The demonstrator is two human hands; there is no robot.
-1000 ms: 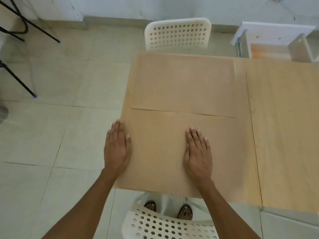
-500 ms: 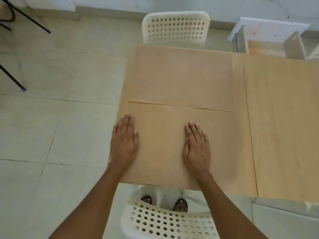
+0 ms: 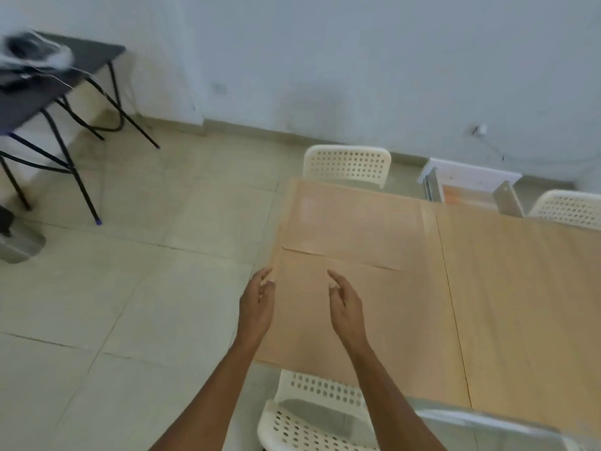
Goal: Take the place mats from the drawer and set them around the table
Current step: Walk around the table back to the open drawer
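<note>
Two mats laid at the table's left end, the rest of the table bare.

The near mat [image 3: 374, 314] and the far mat [image 3: 351, 222] lie flat, edge to edge, at centre frame, each before a chair [image 3: 348, 164]. The left hand [image 3: 257, 304] and right hand [image 3: 346, 307] hang just above the near mat, fingers loosely spread, holding nothing. The drawer [image 3: 468, 187] stands open at upper right; any mats inside cannot be seen. The table [image 3: 527, 288] at right probably needs more mats.
</note>
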